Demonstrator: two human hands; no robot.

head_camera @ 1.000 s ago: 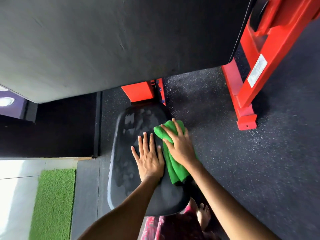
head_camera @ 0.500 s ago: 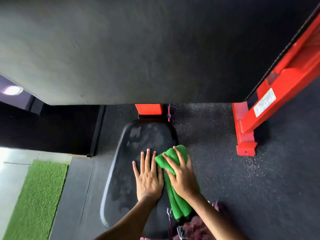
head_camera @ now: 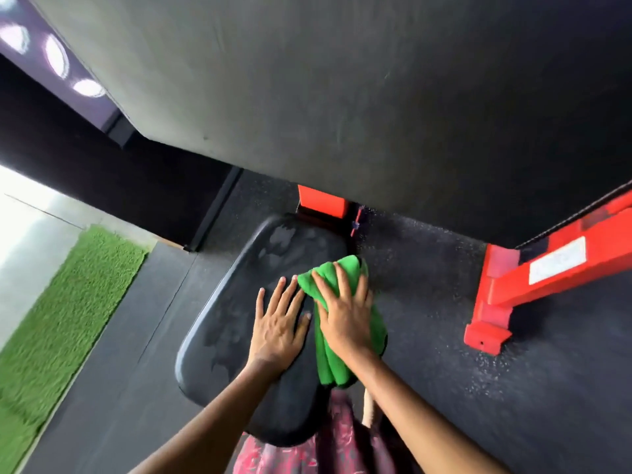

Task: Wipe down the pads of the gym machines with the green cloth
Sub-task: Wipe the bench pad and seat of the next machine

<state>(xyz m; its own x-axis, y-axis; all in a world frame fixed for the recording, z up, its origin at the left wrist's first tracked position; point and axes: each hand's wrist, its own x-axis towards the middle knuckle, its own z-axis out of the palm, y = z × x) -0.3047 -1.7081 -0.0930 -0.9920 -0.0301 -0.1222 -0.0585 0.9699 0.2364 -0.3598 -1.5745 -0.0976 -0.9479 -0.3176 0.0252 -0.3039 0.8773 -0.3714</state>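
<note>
On seat pad (head_camera: 222,323), near right edge: right hand (head_camera: 345,319) presses green cloth (head_camera: 342,354), fingers spread flat. Left hand (head_camera: 278,323) flat beside, fingers spread. White label (head_camera: 555,260) on red frame (head_camera: 513,289) blurred, unreadable.

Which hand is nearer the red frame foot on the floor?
Right. The right hand presses the green cloth on the seat pad's edge facing the red frame foot; the left hand lies flat on the pad, farther away.

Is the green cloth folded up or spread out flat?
Folded: the green cloth lies bunched in thick ridges under the right hand.
</note>
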